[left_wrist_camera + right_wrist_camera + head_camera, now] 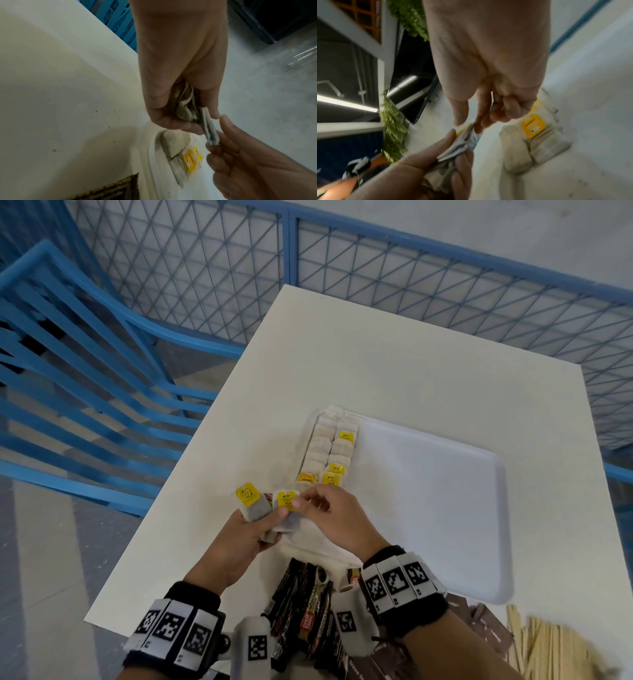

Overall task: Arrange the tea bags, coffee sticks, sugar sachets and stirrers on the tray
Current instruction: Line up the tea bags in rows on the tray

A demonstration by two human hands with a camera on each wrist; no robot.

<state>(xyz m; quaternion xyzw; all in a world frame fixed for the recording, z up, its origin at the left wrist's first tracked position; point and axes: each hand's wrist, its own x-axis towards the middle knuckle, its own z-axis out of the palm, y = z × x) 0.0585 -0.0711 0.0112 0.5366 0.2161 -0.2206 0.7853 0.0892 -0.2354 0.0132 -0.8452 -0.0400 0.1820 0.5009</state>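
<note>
**Head view: a tea bag passes from one hand to the other**

Nearest the person, the coffee sticks (305, 607) and the stirrers (548, 648) lie on the desk (342, 364), probably waiting their turn; just beyond, the left hand (239, 539) has its fingers curled round a small bunch of tea bags (260, 508), a reserve kept beside the tray (428, 508); the right hand (329, 515) pinches one bag's yellow tag (286, 498) between thumb and forefinger, the other fingers loosely bent, seemingly to draw it free; farther off, two rows of tea bags (330, 446) fill the tray's left edge, so this bag likely extends them.
</note>
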